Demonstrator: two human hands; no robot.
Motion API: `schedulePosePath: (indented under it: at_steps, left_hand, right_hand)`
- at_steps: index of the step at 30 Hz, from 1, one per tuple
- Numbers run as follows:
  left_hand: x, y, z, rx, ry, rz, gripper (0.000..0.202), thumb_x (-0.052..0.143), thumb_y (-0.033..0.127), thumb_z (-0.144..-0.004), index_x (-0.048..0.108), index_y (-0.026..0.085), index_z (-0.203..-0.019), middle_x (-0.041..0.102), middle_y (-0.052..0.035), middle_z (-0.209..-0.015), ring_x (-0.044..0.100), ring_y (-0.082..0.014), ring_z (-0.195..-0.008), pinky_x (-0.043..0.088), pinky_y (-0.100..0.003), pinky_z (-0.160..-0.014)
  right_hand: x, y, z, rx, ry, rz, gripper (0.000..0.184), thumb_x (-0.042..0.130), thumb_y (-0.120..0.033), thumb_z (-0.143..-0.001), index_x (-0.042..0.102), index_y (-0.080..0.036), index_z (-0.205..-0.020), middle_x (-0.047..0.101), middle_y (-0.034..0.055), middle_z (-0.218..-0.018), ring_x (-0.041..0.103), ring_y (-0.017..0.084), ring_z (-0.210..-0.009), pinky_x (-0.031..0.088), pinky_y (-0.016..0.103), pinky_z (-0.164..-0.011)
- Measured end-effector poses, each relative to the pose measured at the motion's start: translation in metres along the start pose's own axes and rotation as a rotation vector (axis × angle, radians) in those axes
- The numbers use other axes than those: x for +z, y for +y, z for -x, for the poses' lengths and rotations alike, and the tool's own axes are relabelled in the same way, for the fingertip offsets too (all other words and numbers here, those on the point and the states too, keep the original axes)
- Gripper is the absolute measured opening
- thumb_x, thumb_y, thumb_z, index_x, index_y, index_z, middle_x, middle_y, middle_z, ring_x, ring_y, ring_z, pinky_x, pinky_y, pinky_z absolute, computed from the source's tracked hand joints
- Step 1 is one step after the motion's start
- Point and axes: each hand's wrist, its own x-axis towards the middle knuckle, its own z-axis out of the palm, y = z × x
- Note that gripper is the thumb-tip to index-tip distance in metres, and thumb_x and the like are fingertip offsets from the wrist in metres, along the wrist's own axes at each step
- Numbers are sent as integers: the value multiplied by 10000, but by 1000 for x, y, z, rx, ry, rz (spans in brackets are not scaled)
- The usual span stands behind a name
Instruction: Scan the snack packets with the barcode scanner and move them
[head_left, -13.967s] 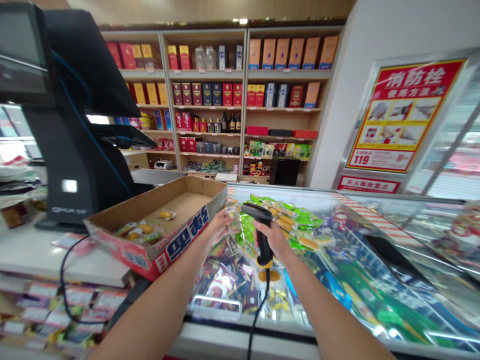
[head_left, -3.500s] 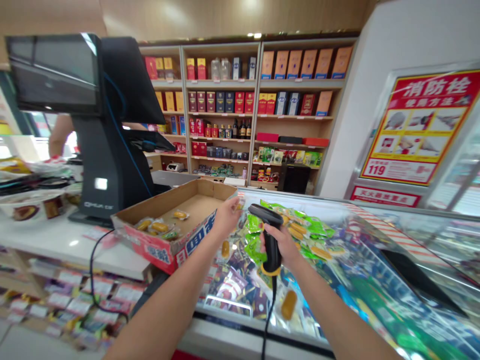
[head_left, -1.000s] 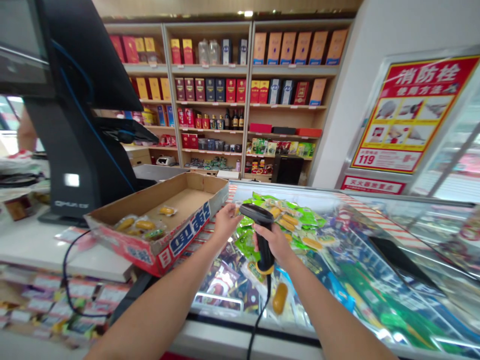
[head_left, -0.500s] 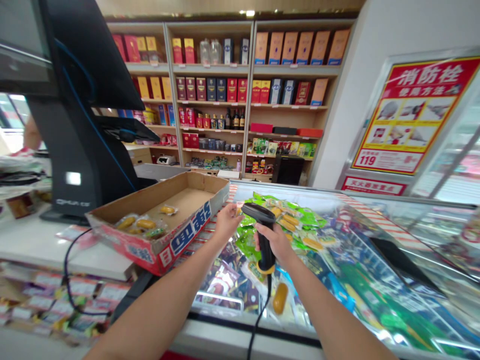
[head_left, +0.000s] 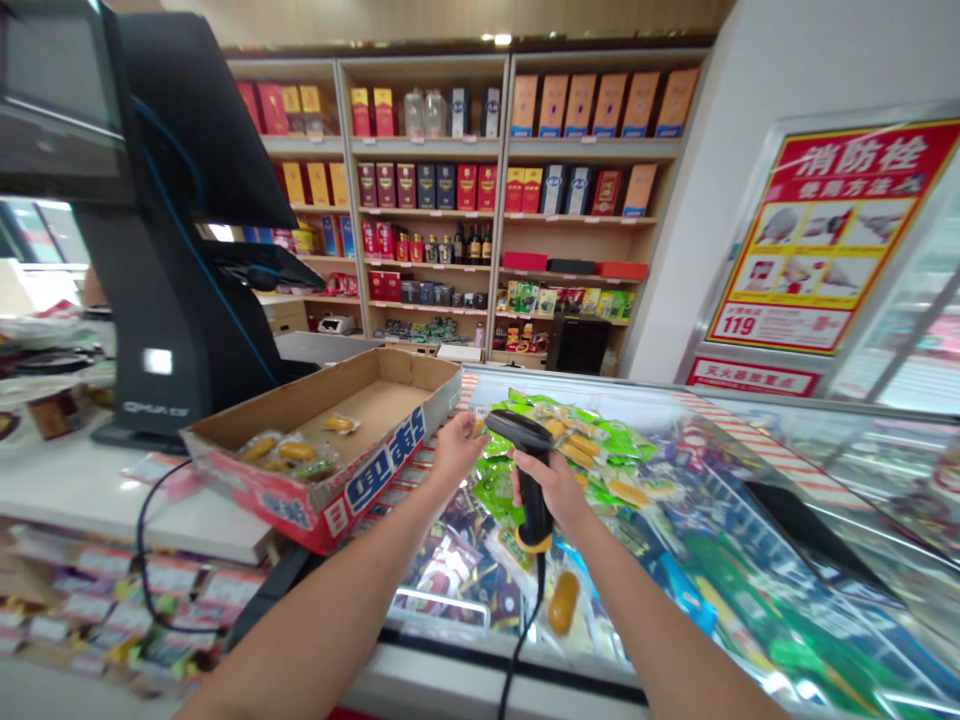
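My right hand [head_left: 556, 484] is wrapped round the handle of a black barcode scanner [head_left: 534, 490], held upright with its head tilted towards the left. My left hand [head_left: 457, 448] is closed in a pinch just left of the scanner head, on a small packet with a white label [head_left: 481, 412]; fingers and scanner hide most of it. Beneath both hands, green snack packets [head_left: 495, 487] and wrapped yellow, sausage-shaped snacks [head_left: 581, 452] lie heaped on a glass-topped freezer [head_left: 442, 622]. One larger wrapped yellow snack [head_left: 562, 603] rests near the front edge, beside the scanner's cable.
An open cardboard box [head_left: 390, 385] with several wrapped yellow snacks stands left of my hands. Behind it is a black checkout terminal [head_left: 176, 290] on a white counter [head_left: 202, 520]. A dark flat object [head_left: 817, 540] lies on the right. Stocked shelves [head_left: 424, 150] line the back wall.
The view has shifted slightly, so the terminal and box appear a little further right and lower. Both hands keep the same hold and stay close together.
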Motion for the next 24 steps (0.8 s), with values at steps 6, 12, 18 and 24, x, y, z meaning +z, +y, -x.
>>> schedulePosePath:
  at_steps: [6,12,18,24]
  left_hand:
    - [-26,48,1,90,39,-680,197,607,214,-773,655,190,-962,727,-78,-893,672,-239,-871,456,-302,-746]
    - [-97,111,-3,-16,242,-1030,226,543,312,-823,667,181,-959,727,-145,-942,669,-306,-937,469,-340,-759]
    - [-161,117,-4,-138,440,-1094,309,467,213,-847,656,87,-1056,690,-237,-1053,647,-351,-1021,484,-412,-855]
    - [-148,105,-2,146,365,-993,365,531,189,-814,635,91,-1150,583,-198,-1328,547,-306,-1228,416,-380,-1023]
  right_hand:
    - [6,-10,-3,53,4,-56,318,705,-475,-676,608,-174,-710,582,-11,-470,526,129,-372,420,251,-405]
    - [45,-38,-13,52,-100,-108,325,702,-468,-649,597,-170,-724,592,-14,-492,537,128,-383,428,242,-396]
    - [94,-48,-25,40,-209,-118,303,697,-449,-655,593,-172,-716,600,-15,-493,542,123,-383,445,238,-412]
    - [94,-42,-21,52,-200,-115,303,696,-452,-670,592,-171,-717,604,-17,-503,551,121,-391,454,236,-418]
